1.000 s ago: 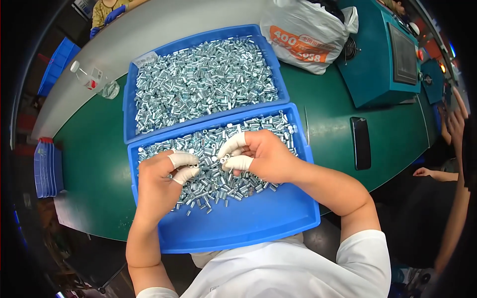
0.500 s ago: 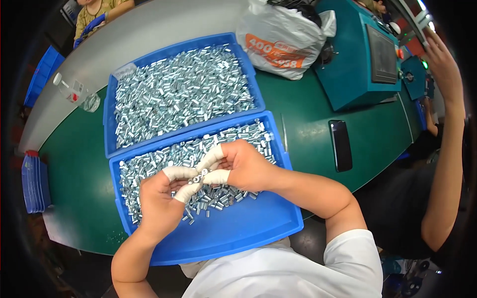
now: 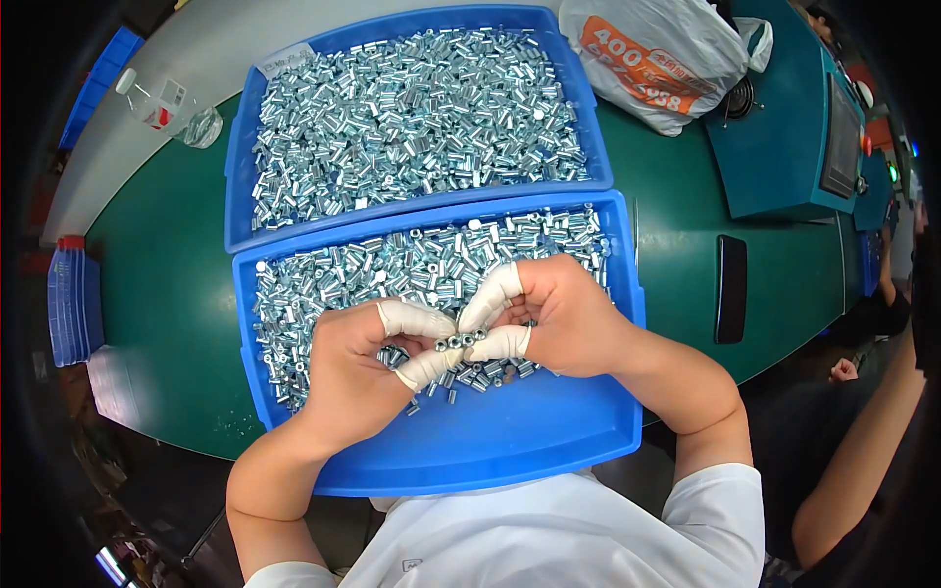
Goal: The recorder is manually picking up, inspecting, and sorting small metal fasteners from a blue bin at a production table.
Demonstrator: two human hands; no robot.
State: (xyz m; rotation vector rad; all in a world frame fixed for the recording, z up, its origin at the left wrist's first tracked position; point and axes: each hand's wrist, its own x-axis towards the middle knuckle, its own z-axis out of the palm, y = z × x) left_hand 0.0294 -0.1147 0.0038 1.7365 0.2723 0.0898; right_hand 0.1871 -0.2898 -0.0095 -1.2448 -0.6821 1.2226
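Several small silvery metal sleeves [image 3: 455, 342] sit in a short row between my fingertips, their round hollow ends facing me. From the left, my left hand [image 3: 358, 367] pinches them with a thumb and finger in white finger covers. My right hand [image 3: 573, 318], its thumb and finger covered the same way, closes on the row from the right. Both hands are above the near blue tray [image 3: 490, 441], where a layer of loose sleeves [image 3: 323, 284] covers the far part and bare blue plastic shows nearest me.
A second blue tray [image 3: 238, 196] full of similar sleeves adjoins the far side. A plastic bottle [image 3: 162, 108] lies at left, near stacked blue bins [image 3: 74, 304]. To the right are a phone [image 3: 730, 289], a plastic bag [image 3: 657, 59], a teal machine [image 3: 774, 137] and another person's arm [image 3: 863, 451].
The sleeves between my fingers now form a straighter, more level row. The whole view has shifted, moving the trays right and up in it. The other person's raised arm at right has come down.
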